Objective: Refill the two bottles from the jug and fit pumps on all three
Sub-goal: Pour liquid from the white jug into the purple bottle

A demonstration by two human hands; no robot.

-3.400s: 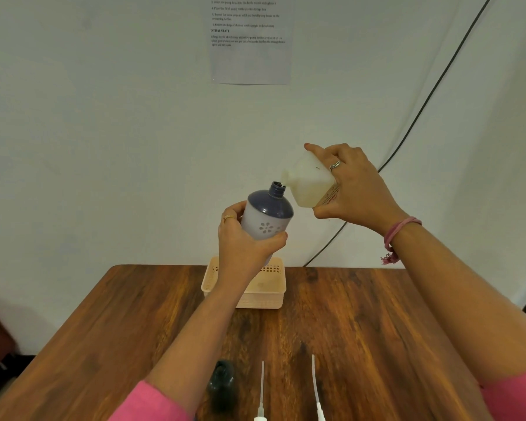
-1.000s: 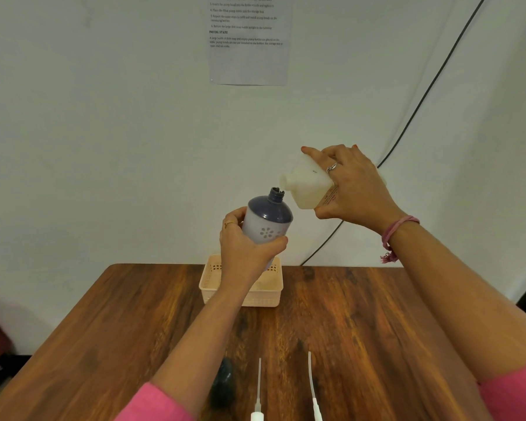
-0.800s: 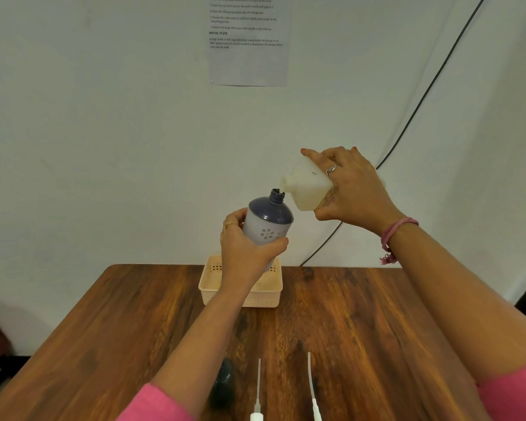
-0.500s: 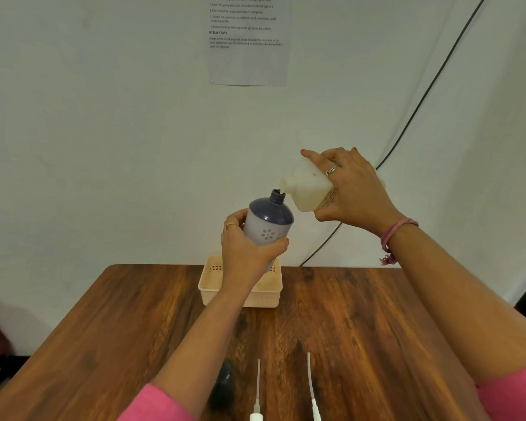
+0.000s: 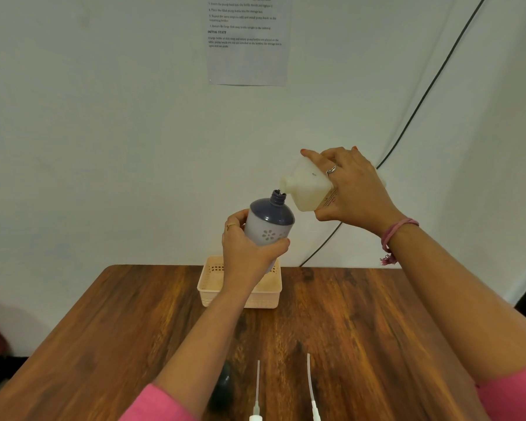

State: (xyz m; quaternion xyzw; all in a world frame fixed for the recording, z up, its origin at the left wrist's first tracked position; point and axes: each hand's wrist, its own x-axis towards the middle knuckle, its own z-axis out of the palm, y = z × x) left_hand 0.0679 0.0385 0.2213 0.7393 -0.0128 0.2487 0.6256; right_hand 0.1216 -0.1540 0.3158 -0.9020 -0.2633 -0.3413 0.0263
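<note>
Little has changed in the last seconds: the right hand (image 5: 351, 189) still grips the tilted jug (image 5: 308, 186), spout just above the neck of the bottle (image 5: 269, 223) clasped in the left hand (image 5: 248, 250), mid-frame. Below, a wooden tabletop (image 5: 362, 329) carries a basket (image 5: 264, 296), two pumps (image 5: 257, 390) and a dark bottle (image 5: 223, 387) at bottom centre. A printed sheet (image 5: 246, 41) hangs on the white wall.
</note>
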